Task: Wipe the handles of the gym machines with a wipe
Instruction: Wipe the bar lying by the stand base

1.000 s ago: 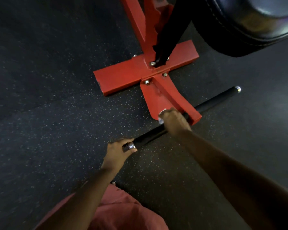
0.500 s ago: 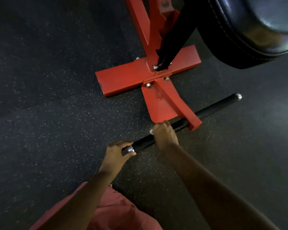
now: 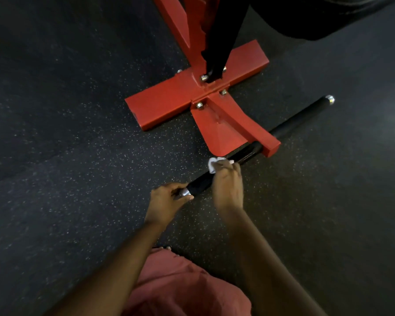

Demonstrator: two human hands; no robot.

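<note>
A black handle bar point(image 3: 303, 116) with chrome end caps runs diagonally through the red machine base point(image 3: 164, 103), low over the floor. My left hand point(image 3: 167, 201) pinches the bar's near chrome end. My right hand point(image 3: 228, 183) is wrapped over the bar's near half, pressing a white wipe point(image 3: 214, 164) against it; the wipe sticks out past my fingers, a short way from the red bracket. The bar's far half, right of the bracket, is bare.
The red cross-shaped base is bolted to a black upright point(image 3: 217, 49). A black padded seat point(image 3: 317, 17) hangs over the top right. Dark speckled rubber floor point(image 3: 66, 156) lies all around. My knee in pink cloth point(image 3: 180, 288) is below my arms.
My right hand has slid with the wipe along the bar, from the red bracket toward my left hand. The left hand has stayed on the bar's end.
</note>
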